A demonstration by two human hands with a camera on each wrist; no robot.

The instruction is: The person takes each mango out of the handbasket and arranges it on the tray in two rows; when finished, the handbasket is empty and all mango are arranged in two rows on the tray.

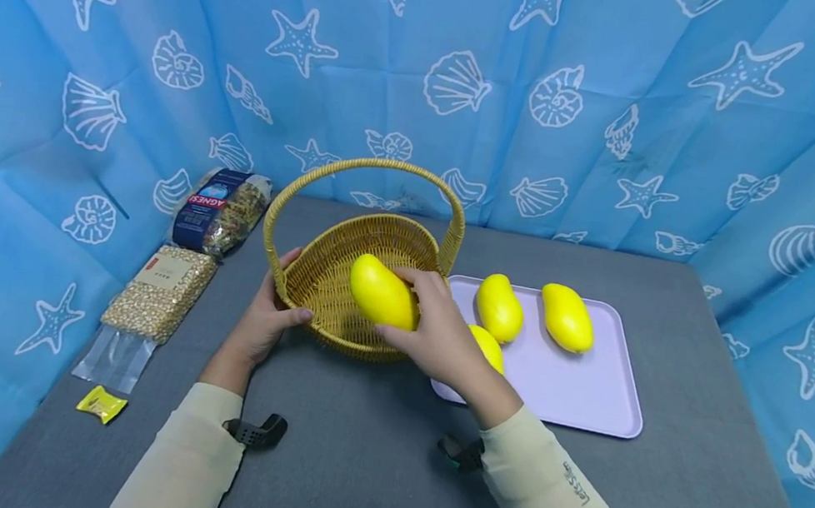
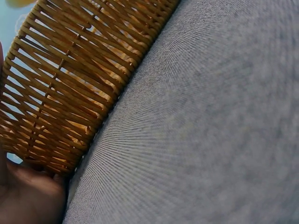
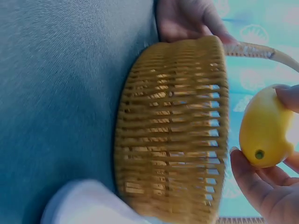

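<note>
A yellow mango (image 1: 380,291) is gripped in my right hand (image 1: 440,329), over the mouth of a woven wicker basket (image 1: 394,236) with an arched handle. In the right wrist view the thumb and fingers pinch the mango (image 3: 264,128), its stem end showing, past the basket's rim. My left hand (image 1: 259,325) holds the basket's left side, thumb over the rim by the handle's foot. From the left wrist, the basket's woven wall (image 2: 70,84) rises from the grey cloth, with part of the hand (image 2: 32,196) against its end.
To the right, a pale lilac tray (image 1: 551,388) bears three more mangoes, one partly hidden by my right arm. Along the left lie an Agnesi pasta bag (image 1: 219,212), a vacuum pack of grains (image 1: 160,293) and a small yellow wrapped piece (image 1: 102,404). A blue curtain (image 1: 399,60) stands behind.
</note>
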